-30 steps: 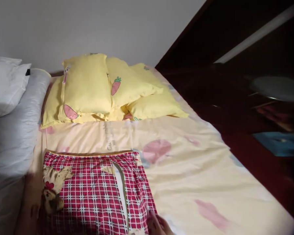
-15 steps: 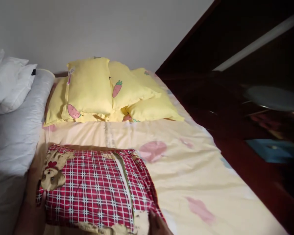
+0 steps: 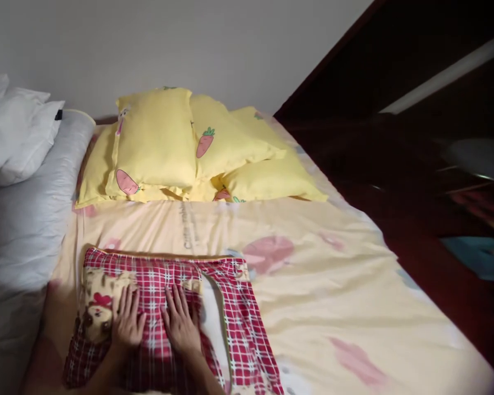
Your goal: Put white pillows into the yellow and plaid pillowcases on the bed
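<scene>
A red plaid pillow (image 3: 152, 351) with a bear print lies on the peach bedsheet (image 3: 321, 285) at the front. Both my hands rest flat on its upper face. My left hand (image 3: 127, 321) presses beside the bear's face, fingers stretched out. A short way to the right, my right hand (image 3: 180, 322) also lies with its fingers spread. On the pillow's right side the cover gapes in a long slit, where a white inner pillow (image 3: 214, 321) shows. The lower edge of the pillow runs out of the frame.
Several yellow pillows (image 3: 156, 142) with carrot prints are piled at the far end of the bed against the wall. Along the left lies a grey mattress (image 3: 20, 236) with white pillows (image 3: 16, 131) on it. Past the bed's right edge, a blue item (image 3: 477, 253) is on the dark red floor.
My hands have let go of the pillow's two sides and moved inward onto its top. The pillow looks flatter, and its slit gapes wider. The view has shifted slightly.
</scene>
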`<state>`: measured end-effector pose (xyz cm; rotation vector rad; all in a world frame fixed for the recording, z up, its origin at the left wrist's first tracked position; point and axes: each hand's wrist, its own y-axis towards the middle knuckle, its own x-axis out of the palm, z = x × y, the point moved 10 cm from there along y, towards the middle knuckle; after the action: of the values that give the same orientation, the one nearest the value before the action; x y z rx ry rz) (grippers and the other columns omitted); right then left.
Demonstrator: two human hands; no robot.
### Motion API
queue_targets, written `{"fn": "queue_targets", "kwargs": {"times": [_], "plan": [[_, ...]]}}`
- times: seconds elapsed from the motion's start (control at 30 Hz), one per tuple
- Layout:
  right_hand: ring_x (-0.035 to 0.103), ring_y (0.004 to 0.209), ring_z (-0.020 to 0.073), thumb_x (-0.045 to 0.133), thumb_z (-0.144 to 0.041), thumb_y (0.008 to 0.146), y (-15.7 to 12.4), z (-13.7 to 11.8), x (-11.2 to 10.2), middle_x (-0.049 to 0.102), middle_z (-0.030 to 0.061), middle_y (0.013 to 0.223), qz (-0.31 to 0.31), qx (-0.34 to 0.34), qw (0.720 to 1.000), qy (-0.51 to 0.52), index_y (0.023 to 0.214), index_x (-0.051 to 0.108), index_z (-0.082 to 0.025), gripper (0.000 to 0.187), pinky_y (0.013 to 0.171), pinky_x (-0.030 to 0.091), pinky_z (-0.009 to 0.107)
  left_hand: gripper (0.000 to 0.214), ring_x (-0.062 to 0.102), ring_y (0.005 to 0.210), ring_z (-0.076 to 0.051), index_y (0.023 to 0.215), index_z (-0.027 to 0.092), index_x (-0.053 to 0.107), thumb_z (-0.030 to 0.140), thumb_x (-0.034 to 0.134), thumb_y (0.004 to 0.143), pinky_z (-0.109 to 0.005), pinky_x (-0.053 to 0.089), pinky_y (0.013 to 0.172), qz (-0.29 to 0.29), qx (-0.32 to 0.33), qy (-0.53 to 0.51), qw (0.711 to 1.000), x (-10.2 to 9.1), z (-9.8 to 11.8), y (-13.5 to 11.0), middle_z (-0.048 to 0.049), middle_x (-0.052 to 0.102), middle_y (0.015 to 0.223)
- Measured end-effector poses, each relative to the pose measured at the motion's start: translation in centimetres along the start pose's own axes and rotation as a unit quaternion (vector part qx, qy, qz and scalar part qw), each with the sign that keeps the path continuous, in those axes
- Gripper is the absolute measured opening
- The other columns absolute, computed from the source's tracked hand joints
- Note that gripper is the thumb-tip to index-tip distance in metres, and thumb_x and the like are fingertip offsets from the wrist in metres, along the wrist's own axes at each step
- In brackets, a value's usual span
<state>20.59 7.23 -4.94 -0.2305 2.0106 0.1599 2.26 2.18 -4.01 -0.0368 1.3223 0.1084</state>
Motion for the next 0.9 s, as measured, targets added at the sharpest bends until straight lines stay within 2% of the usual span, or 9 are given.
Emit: {"fn": "queue_targets", "kwargs": {"times": [0.1,0.17,0.27,0.33,0.47,0.6,0.77,0.83,0.9], "plan": [[0.038,0.145,0.0301,0.029,-0.044,0.101,1.6,-0.1,2.5,0.046,0.0124,0.155,-0.007,0.027,1.0,-0.006,0.154,0.035,-0.024,0.057,0.115,0.031,0.058,0.056,0.043,0.144,-0.03,0.149,0.021,0.046,0.035,0.046,0.095,-0.054,0.028,0.121,-0.005,-0.022,-0.003,1.0,0.6,2.0,2.6,-0.0117,0.046,0.155],[0.039,0.145,0.0304,0.03,-0.043,0.102,1.6,-0.2,1.2,0.045,0.0131,0.155,0.008,0.029,1.0,0.003,0.154,0.035,-0.023,0.056,0.115,0.029,0.06,0.054,0.045,0.143,-0.027,0.15,0.022,0.043,0.03,0.041,0.097,-0.052,0.032,0.121,-0.011,-0.017,-0.032,0.999,-1.5,2.6,3.6,-0.01,0.05,0.153],[0.038,0.146,0.0278,0.034,-0.042,0.101,0.8,-1.6,-0.7,0.045,0.0088,0.156,0.004,-0.043,0.999,0.023,0.156,0.029,-0.027,0.057,0.118,0.028,0.055,0.053,0.048,0.141,-0.02,0.151,0.029,0.04,0.025,0.038,0.099,-0.041,0.038,0.119,-0.043,0.082,-0.084,0.992,-4.3,3.0,3.4,-0.0047,0.053,0.151],[0.037,0.146,0.029,0.037,-0.043,0.1,0.3,-1.1,-0.1,0.043,0.0059,0.158,-0.003,-0.076,0.997,0.017,0.157,0.025,-0.032,0.06,0.118,0.027,0.056,0.055,0.04,0.146,-0.024,0.153,0.031,0.038,0.026,0.04,0.098,-0.05,0.03,0.123,-0.025,0.056,-0.049,0.997,-4.4,0.2,2.7,-0.005,0.045,0.157],[0.039,0.144,0.0334,0.037,-0.041,0.098,0.9,4.4,3.4,0.044,0.0144,0.156,0.088,-0.017,0.996,-0.012,0.16,0.013,-0.02,0.07,0.112,0.034,0.054,0.061,0.029,0.151,-0.033,0.156,0.024,0.031,0.032,0.041,0.096,-0.062,0.022,0.122,0.075,-0.136,0.033,0.987,-1.0,-9.3,0.6,-0.0126,0.039,0.16],[0.043,0.141,0.0342,0.038,-0.039,0.096,1.6,6.2,5.3,0.047,0.0197,0.153,0.125,-0.004,0.992,-0.022,0.159,0.016,-0.013,0.072,0.111,0.031,0.052,0.066,0.032,0.149,-0.034,0.157,0.013,0.028,0.033,0.039,0.096,-0.057,0.033,0.118,0.103,-0.148,0.034,0.983,1.3,-12.9,0.8,-0.0208,0.042,0.156],[0.054,0.13,0.0343,0.037,-0.042,0.098,2.8,4.0,2.2,0.062,0.0203,0.137,0.108,0.061,0.992,0.002,0.143,0.049,-0.009,0.057,0.11,0.032,0.053,0.055,0.04,0.145,-0.033,0.15,0.023,0.044,0.039,0.04,0.098,-0.06,0.029,0.119,0.068,-0.178,0.064,0.98,-2.3,-11.5,3.2,-0.0138,0.047,0.155],[0.06,0.121,0.0308,0.037,-0.038,0.098,3.8,1.5,1.8,0.069,0.0163,0.128,0.079,0.047,0.995,0.025,0.138,0.055,-0.013,0.051,0.108,0.034,0.05,0.054,0.038,0.147,-0.031,0.15,0.024,0.044,0.037,0.039,0.099,-0.058,0.025,0.121,0.067,-0.14,0.073,0.985,-3.1,-8.5,4.3,-0.012,0.045,0.156],[0.059,0.122,0.0267,0.037,-0.032,0.097,5.2,-2.2,2.9,0.068,0.0112,0.13,0.023,-0.038,0.998,0.046,0.139,0.056,-0.019,0.048,0.11,0.034,0.045,0.052,0.037,0.148,-0.025,0.151,0.026,0.041,0.032,0.036,0.099,-0.05,0.026,0.123,0.029,-0.045,0.048,0.997,-1.7,-4.3,5.6,-0.0082,0.044,0.158]]}}
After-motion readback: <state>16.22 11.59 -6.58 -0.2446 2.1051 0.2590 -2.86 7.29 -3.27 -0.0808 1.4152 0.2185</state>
